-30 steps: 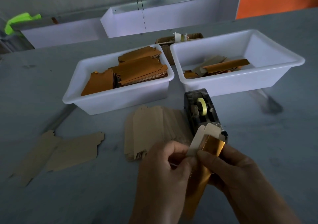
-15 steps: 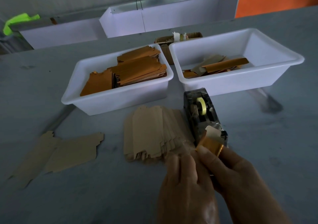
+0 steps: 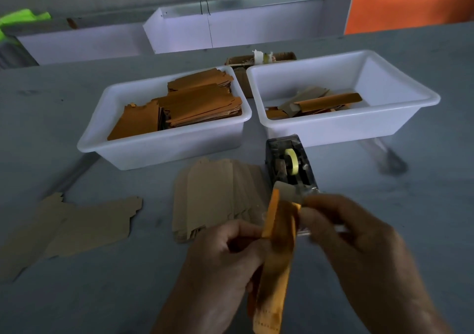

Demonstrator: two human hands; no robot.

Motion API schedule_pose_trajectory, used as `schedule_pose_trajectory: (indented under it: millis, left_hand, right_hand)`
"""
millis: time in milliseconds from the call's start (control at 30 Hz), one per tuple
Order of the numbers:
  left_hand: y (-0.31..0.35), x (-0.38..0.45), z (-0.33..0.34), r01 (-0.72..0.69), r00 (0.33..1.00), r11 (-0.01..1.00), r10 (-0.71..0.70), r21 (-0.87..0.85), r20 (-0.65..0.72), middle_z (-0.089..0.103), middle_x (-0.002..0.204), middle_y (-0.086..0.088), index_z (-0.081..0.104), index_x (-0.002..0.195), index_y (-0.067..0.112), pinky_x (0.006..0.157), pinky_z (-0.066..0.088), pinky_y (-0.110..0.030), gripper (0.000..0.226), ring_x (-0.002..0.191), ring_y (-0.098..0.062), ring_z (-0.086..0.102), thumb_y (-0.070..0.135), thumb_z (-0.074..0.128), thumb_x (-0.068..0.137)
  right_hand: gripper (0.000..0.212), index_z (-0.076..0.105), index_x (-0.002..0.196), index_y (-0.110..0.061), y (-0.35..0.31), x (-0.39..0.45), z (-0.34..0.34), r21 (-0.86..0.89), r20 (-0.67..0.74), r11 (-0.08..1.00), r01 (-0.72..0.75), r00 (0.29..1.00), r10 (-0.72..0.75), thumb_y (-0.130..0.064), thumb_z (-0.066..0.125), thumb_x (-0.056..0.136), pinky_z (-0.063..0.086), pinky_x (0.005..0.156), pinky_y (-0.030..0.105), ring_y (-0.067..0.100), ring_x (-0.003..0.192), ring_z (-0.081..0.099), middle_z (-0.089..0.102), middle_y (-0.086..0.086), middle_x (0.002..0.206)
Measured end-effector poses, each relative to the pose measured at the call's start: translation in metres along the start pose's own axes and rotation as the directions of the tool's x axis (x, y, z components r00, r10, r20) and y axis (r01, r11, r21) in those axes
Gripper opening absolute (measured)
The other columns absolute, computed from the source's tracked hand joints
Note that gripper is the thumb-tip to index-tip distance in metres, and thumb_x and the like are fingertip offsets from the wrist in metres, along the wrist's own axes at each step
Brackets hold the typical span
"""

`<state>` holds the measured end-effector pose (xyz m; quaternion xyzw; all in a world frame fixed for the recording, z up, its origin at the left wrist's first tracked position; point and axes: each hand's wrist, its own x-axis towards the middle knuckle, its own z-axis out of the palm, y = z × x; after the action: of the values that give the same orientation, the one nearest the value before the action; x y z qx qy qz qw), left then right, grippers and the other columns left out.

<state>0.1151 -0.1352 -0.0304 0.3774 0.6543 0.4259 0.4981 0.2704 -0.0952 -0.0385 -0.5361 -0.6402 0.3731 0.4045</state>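
Note:
A long, folded orange-gold card sleeve (image 3: pixel 278 254) stands nearly upright between my hands at the near middle of the table. My left hand (image 3: pixel 225 264) grips its left side with curled fingers. My right hand (image 3: pixel 359 251) is blurred; its fingers pinch at the sleeve's top right edge, close to the cutter end of the tape dispenser (image 3: pixel 291 165). The dispenser is dark, with a small yellow tape roll. A fanned stack of flat brown card blanks (image 3: pixel 218 195) lies just behind my left hand.
Two white plastic tubs stand behind: the left tub (image 3: pixel 159 146) holds stacked orange blanks, the right tub (image 3: pixel 346 125) holds a few folded pieces. Two loose brown blanks (image 3: pixel 69 226) lie at the left. A small cardboard box (image 3: pixel 239 63) sits behind the tubs.
My left hand pressed flat over the sleeve half a second ago; now it has drawn back to the left and grips it. The sleeve stands more exposed and my right hand has shifted at its top.

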Motion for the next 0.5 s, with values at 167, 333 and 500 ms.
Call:
schedule_pose_trajectory:
  millis: [167,333,500]
  left_hand:
    - [-0.003,0.01,0.01,0.001,0.992,0.985,-0.023,-0.17,-0.126,0.059,0.05,-0.002,0.072,0.066,0.014,0.038,0.037,-0.016,0.014,0.04,-0.009,0.048,0.012,0.068,0.08]
    - [0.0,0.015,0.021,0.021,0.988,0.976,-0.055,-0.219,-0.148,0.065,0.056,0.003,0.071,0.07,0.014,0.04,0.039,-0.014,0.013,0.042,-0.003,0.051,0.013,0.068,0.083]
    - [0.001,0.016,0.028,0.035,0.991,0.975,-0.062,-0.218,-0.119,0.066,0.06,0.004,0.072,0.072,0.016,0.041,0.039,-0.014,0.012,0.041,-0.003,0.046,0.017,0.068,0.083]
  right_hand:
    - [0.01,0.071,0.072,-0.032,0.022,0.033,-0.017,0.011,-0.033,0.994,-0.11,0.993,0.11,-0.025,0.067,0.079,0.043,0.074,0.011,-0.003,0.087,0.063,0.069,-0.013,0.096]
    - [0.009,0.073,0.072,-0.027,0.029,0.045,-0.01,0.055,0.154,0.968,-0.245,0.96,0.234,-0.03,0.068,0.078,0.045,0.064,0.023,0.004,0.069,0.065,0.072,-0.01,0.071]
    - [0.006,0.073,0.074,-0.03,0.03,0.047,-0.008,0.085,0.181,0.96,-0.266,0.952,0.247,-0.031,0.067,0.077,0.043,0.063,0.024,0.005,0.069,0.064,0.071,-0.009,0.073]
